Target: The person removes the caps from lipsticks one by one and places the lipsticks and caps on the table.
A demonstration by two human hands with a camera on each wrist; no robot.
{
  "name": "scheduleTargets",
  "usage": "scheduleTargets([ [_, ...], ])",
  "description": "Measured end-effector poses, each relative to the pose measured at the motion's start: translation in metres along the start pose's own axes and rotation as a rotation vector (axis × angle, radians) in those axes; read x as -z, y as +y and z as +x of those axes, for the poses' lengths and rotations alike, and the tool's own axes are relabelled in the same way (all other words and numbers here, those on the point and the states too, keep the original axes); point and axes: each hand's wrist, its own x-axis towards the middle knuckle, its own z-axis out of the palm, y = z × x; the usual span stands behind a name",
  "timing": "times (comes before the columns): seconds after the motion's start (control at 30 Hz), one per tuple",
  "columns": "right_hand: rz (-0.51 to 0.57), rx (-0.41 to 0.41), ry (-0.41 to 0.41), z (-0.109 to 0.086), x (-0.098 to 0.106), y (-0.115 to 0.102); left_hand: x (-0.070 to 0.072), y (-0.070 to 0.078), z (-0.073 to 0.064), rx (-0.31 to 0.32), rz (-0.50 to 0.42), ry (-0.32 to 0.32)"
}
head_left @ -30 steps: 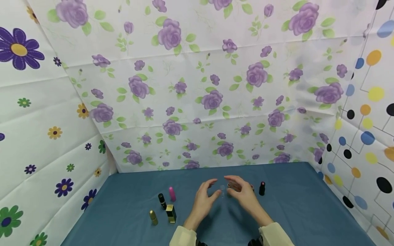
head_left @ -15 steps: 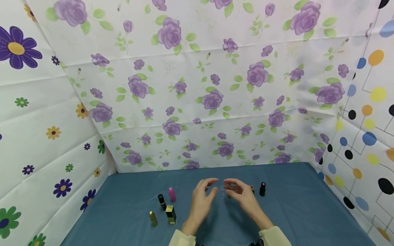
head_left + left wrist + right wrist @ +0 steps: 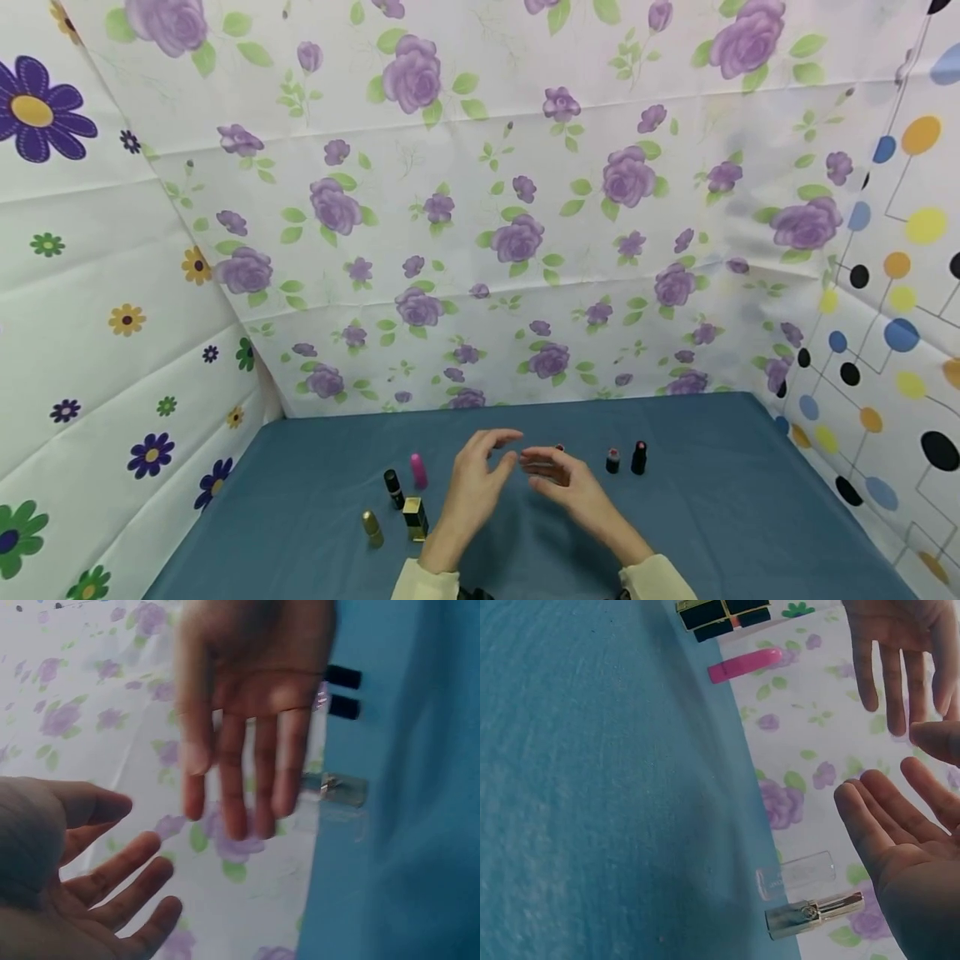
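My left hand (image 3: 468, 492) is raised over the table, fingers loosely bent with nothing between them. Facing it is my right hand (image 3: 581, 500), its fingers likewise relaxed and holding nothing; a gap separates the two. Behind the right hand, a lipstick's red tip (image 3: 559, 447) peeks out in the head view. In the right wrist view, a silver lipstick tube (image 3: 814, 915) stands beside a clear plastic cap (image 3: 796, 875), both apart from the fingers. Two dark lipsticks with reddish tips, a shorter (image 3: 612, 461) and a taller one (image 3: 638, 458), stand right of the hands.
Left of the hands stand a pink lipstick tube (image 3: 418, 471), a black tube (image 3: 393, 489), a black-and-gold square tube (image 3: 416, 519) and a gold tube (image 3: 372, 528). Blue cloth covers the table (image 3: 300, 517). A floral sheet (image 3: 480, 208) hangs behind it.
Both hands have shifted left. The shorter dark lipstick on the right, partly covered by the right hand before, now shows in full.
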Motion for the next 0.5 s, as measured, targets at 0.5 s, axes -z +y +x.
scheduleTargets([
  [0.5, 0.023, -0.105, -0.193, -0.002, -0.021, 0.009, 0.068, -0.001, -0.004, 0.114, 0.073, -0.28],
])
